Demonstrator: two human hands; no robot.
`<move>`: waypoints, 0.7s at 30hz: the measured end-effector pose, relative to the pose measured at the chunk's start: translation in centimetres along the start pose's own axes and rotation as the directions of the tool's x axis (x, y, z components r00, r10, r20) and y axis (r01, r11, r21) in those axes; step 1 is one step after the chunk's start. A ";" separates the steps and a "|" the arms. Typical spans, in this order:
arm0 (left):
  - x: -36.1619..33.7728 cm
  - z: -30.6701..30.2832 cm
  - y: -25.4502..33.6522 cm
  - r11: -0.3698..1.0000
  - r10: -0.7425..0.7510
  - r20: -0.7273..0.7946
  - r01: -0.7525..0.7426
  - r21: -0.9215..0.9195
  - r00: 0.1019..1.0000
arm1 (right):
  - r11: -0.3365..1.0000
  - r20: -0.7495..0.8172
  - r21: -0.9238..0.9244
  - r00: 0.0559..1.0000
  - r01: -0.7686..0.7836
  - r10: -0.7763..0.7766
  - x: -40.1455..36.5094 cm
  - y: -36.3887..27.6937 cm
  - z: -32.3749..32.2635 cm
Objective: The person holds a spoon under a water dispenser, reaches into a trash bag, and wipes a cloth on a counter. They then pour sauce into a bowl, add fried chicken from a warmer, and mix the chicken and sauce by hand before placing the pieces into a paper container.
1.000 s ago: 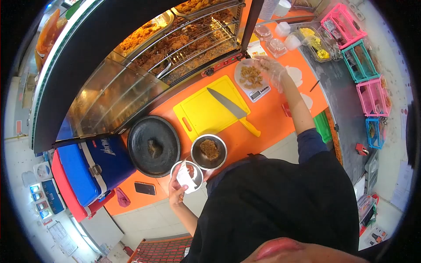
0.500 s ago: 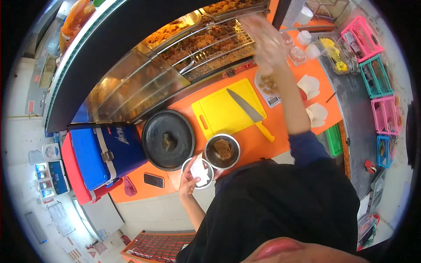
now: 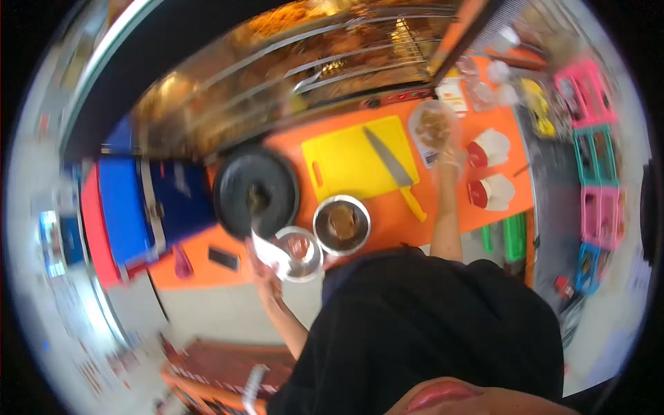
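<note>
My left hand is wrapped round a white paper-like piece, beside a small metal bowl. To its right stands a second metal bowl with something brown inside. My right hand, in what looks like a clear glove, is at the near edge of a plate of small brown pieces; motion smears its fingers. Between the hands a knife with a yellow handle lies on a yellow cutting board. The black stone mortar stands left of the board.
A lit food case runs along the back of the orange counter. Two red-and-white paper boxes stand at the right. A blue cooler and a phone are at the left. Coloured baskets line the far right.
My right hand has come down from the food case to the plate. My left hand and the white piece have shifted left off the small bowl. The whole view has shifted slightly.
</note>
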State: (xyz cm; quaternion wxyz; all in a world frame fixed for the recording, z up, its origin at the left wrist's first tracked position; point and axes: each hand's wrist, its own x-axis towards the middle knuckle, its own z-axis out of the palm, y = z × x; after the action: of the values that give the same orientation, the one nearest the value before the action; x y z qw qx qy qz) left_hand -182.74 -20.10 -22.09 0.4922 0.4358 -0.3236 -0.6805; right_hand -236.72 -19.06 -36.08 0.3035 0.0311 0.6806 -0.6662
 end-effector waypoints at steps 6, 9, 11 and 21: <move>-2.8 -2.0 2.4 0.967 0.188 -0.211 -0.143 0.210 0.959 | 0.995 0.384 -0.030 0.920 0.096 -0.077 7.6 8.8 -4.1; -4.4 -1.1 3.4 0.969 0.202 -0.193 -0.166 0.185 0.960 | 0.975 0.371 -0.179 0.927 0.131 -0.057 10.0 11.4 -4.8; -5.3 -1.1 3.9 0.953 0.230 -0.151 -0.192 0.233 0.961 | 0.988 0.214 -0.136 0.972 -0.074 0.102 6.8 7.8 -5.0; -7.3 -1.1 7.0 0.930 0.302 0.068 -0.309 0.201 0.951 | 0.905 0.737 -0.400 0.639 0.148 0.221 -21.7 2.6 2.7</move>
State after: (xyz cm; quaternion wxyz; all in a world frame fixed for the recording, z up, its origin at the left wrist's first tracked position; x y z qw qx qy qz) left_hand -178.02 -15.29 -14.51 0.5377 0.4170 -0.4659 -0.5656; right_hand -216.87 -13.44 -28.36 0.5763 -0.3071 0.6133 -0.4444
